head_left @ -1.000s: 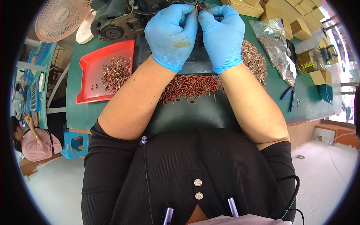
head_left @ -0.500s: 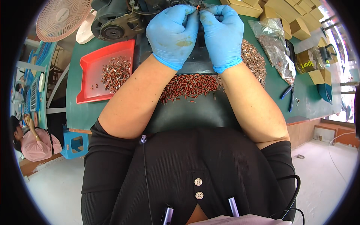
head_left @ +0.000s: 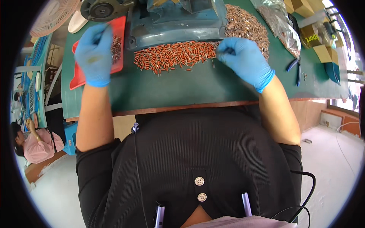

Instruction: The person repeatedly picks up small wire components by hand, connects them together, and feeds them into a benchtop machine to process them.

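Right hand (head_left: 243,60) beside orange parts (head_left: 173,55); yellow-lettered container (head_left: 316,37) farther right.

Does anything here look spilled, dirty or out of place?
The left glove has a yellowish smudge on its back, standing out against the blue. Loose orange parts lie straight on the table, a few straying from the near edge; that might pass for a spill, but is probably just a working pile.
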A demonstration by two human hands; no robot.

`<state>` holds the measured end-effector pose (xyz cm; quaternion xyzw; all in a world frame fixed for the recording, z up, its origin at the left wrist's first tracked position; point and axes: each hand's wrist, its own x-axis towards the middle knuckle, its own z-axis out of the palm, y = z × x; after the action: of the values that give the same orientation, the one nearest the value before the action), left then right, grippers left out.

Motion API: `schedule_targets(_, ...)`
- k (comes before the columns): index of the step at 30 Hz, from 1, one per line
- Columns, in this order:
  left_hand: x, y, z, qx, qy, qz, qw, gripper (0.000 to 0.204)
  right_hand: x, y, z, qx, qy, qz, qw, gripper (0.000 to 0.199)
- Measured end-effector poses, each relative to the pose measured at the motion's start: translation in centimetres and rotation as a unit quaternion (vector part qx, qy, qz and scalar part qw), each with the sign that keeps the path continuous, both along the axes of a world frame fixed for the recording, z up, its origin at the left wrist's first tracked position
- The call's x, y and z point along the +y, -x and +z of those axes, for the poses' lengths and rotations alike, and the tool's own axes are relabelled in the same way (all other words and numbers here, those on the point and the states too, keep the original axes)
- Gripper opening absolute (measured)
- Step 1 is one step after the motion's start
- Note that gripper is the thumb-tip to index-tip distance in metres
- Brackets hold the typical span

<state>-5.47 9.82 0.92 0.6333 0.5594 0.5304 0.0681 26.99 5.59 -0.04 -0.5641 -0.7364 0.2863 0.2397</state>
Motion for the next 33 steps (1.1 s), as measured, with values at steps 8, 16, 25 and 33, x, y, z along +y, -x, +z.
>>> schedule_targets(8,-5.6,4.3,-3.7,0.019,0.057,-0.003,0.998,0.020,-4.5,2.6,-2.5,-0.167,-0.060,-0.016,0.984,0.014)
schedule_targets(16,-9.3,-5.1,-3.1,0.120,0.092,-0.247,0.957,0.019,-5.7,3.4,-4.4,-0.243,-0.131,-0.007,0.961,0.012)
schedule_targets(25,-9.9,-7.3,-4.4,0.150,0.079,-0.301,0.939,0.015,-6.7,2.8,-3.1,-0.080,-0.115,-0.028,0.990,0.010)
schedule_targets(33,-9.4,-7.1,-5.8,0.149,0.022,-0.270,0.951,0.012,-6.4,3.1,-3.0,-0.135,-0.058,0.014,0.989,0.011)
